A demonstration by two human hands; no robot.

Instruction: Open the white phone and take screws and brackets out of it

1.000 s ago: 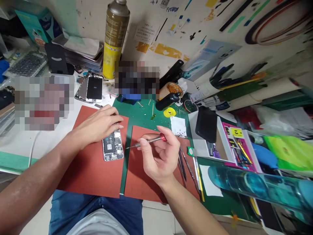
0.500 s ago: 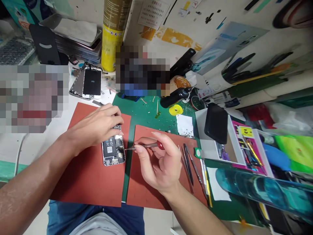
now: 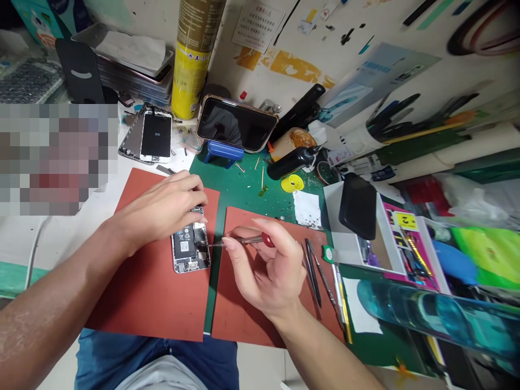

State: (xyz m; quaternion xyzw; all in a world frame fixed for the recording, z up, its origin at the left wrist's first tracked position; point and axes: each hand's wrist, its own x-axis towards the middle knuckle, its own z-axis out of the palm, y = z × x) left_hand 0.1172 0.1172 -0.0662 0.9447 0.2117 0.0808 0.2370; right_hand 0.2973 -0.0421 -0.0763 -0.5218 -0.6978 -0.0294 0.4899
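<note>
An opened phone (image 3: 190, 248) with its black battery showing lies on the left red mat (image 3: 150, 281). My left hand (image 3: 162, 208) rests over the phone's upper end, fingers curled down and pressing on it. My right hand (image 3: 264, 265) pinches a thin screwdriver (image 3: 239, 241) with a red handle. Its metal tip touches the phone's right side, among the inner parts.
A second red mat (image 3: 244, 309) lies under my right hand on a green cutting mat (image 3: 239, 189). Tweezers and pry tools (image 3: 317, 276) lie to the right. A detached screen (image 3: 155, 137), a propped phone (image 3: 238, 123), a yellow spray can (image 3: 195, 59) and a parts tray (image 3: 365, 227) crowd the back.
My right hand has brought the screwdriver tip leftward from above the mat gap onto the phone's inner parts. The left hand has stayed on the phone.
</note>
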